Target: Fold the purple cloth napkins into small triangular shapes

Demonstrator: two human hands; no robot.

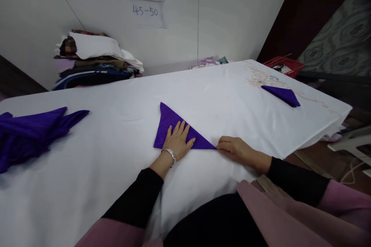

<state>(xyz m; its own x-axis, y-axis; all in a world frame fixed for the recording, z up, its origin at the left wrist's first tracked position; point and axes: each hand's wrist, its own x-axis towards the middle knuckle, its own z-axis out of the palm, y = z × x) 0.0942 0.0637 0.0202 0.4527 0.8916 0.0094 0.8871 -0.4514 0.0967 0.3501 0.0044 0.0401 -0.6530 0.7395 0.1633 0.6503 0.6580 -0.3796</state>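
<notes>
A purple napkin [168, 121], folded into a triangle, lies on the white tablecloth [121, 170] in front of me. My left hand [177, 141] rests flat on its lower middle, fingers spread and open, a silver bracelet on the wrist. My right hand [233, 148] pinches the triangle's right-hand tip against the cloth, fingers curled closed.
A heap of unfolded purple napkins [31, 133] lies at the left edge. One folded purple napkin [281, 94] sits at the far right of the table. Stacked folded clothes [92, 61] stand at the back by the wall. A red basket [285, 65] is beyond the right corner.
</notes>
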